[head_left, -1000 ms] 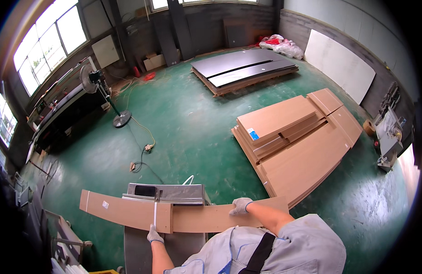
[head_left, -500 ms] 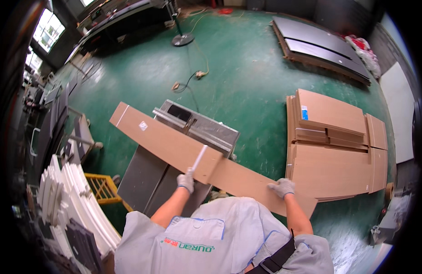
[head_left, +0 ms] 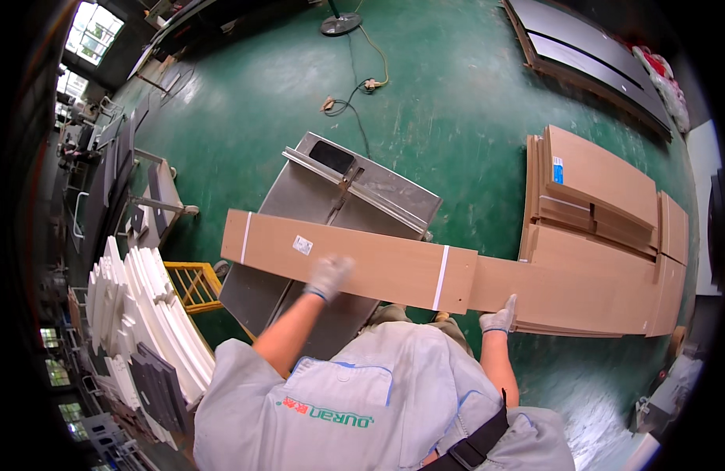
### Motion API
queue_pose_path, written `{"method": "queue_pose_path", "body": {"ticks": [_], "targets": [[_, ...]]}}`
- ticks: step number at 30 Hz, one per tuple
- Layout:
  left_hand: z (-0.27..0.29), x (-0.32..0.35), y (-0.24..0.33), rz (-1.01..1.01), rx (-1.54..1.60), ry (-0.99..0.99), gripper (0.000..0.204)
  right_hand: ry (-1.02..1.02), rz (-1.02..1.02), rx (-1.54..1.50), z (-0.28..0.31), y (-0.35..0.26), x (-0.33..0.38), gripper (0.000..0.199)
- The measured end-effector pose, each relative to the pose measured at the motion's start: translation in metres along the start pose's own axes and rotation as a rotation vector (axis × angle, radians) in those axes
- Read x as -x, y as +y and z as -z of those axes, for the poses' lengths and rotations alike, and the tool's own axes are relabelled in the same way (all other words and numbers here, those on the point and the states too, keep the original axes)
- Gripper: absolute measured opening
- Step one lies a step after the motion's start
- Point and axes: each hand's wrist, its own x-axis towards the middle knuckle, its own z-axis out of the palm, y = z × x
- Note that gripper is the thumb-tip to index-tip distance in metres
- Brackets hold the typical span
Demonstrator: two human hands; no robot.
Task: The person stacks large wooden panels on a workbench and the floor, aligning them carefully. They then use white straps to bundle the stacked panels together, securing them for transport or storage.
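A: What is under the long brown board (head_left: 354,263)?

B: A grey metal bench (head_left: 315,228), set at an angle in the middle of the frame, with a raised rail across its far end and a dark panel near its upper corner. The board lies across it, running from the left centre towards the right, with a white strap near each end and a small white label.

A: And the hands?

B: Both are gloved. The left hand (head_left: 328,276) is blurred and lies flat on top of the board, near its middle; I cannot tell whether the fingers curl. The right hand (head_left: 500,319) rests on the near edge of the lower board, just past the right strap, fingers spread and not clenched.

A: What about the room?

B: The floor (head_left: 456,110) is green and glossy. A stack of brown panels (head_left: 606,212) lies at the right, touching the board's far end. Dark sheets (head_left: 590,55) lie in the upper right. A fan base (head_left: 340,23) and a cable (head_left: 354,94) are at the top centre. White curved pieces (head_left: 154,314) stand at the lower left beside a yellow frame (head_left: 191,284). Windows (head_left: 91,27) show in the upper left.
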Motion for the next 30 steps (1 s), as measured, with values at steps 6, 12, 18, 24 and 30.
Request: {"method": "queue_pose_path", "body": {"ticks": [6, 12, 18, 24, 30], "targets": [[0.153, -0.068, -0.210, 0.907, -0.100, 0.566, 0.071, -0.038, -0.099, 0.287, -0.050, 0.036, 0.033, 0.061], [0.128, 0.015, -0.395, 0.957, 0.505, 0.422, 0.108, 0.233, -0.003, 0.507, -0.078, 0.059, 0.015, 0.051], [0.139, 0.061, -0.380, 1.070, 0.853, 0.414, 0.090, 0.259, -0.090, 0.608, -0.082, 0.047, -0.015, 0.050], [0.162, 0.109, -0.289, 0.948, 1.004, 0.430, 0.082, 0.139, -0.119, 0.123, -0.078, 0.041, -0.044, 0.053], [0.191, 0.071, -0.150, 0.719, 1.047, 0.288, 0.075, 0.051, 0.017, -0.205, -0.031, -0.059, -0.092, 0.081]]}}
